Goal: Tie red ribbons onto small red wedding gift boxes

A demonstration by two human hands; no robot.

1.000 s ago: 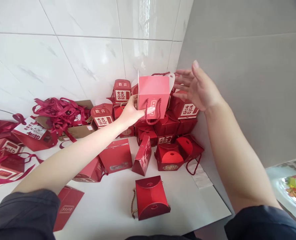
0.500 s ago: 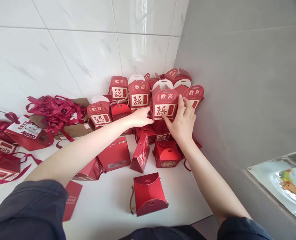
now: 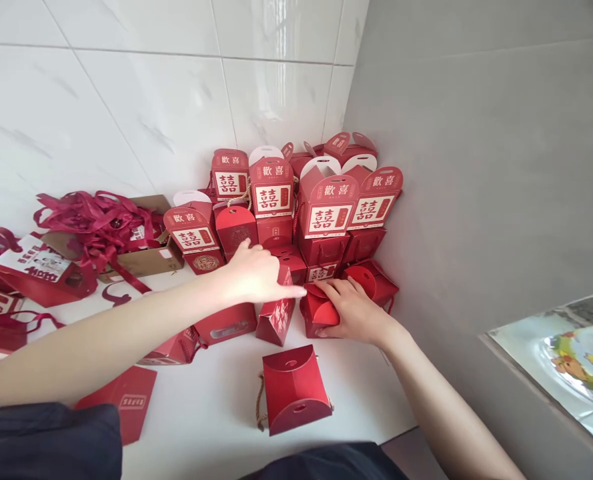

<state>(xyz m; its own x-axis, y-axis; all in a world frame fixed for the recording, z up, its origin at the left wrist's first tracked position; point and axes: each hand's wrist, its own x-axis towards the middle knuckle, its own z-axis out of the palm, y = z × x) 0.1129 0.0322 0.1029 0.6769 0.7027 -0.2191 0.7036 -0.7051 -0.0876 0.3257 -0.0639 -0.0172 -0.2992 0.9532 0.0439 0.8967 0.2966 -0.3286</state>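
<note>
Two walls meet in a corner here: a glossy white tiled wall [image 3: 151, 100] on the left and a plain grey wall [image 3: 476, 167] on the right. Below them runs a white tabletop [image 3: 216, 427], and past its right edge, lower down, lies a colourful printed sheet [image 3: 576, 353]. Packed into the corner is a stack of red gift boxes [image 3: 326, 207], the upper ones standing upright with white labels and arched tops, the lower ones plain red. To the left sits an open cardboard box [image 3: 146, 260] heaped with dark red ribbons [image 3: 91, 220], with more red boxes and ribbon trailing off the left edge. A squat red box with a rope handle [image 3: 293, 387] stands alone near the front of the table, well apart from the stack, and a flat red card [image 3: 126, 400] lies beside the person's dark sleeve. A narrow red box [image 3: 276, 317] stands tilted at the foot of the stack. The left hand [image 3: 253, 273] is loosely curled and holds nothing, its forefinger stretched out towards the right. The right hand [image 3: 353, 310] is closed over a small red box [image 3: 316, 310] with a rounded flap, which rests on the tabletop at the foot of the stack, just beside the narrow red box.
</note>
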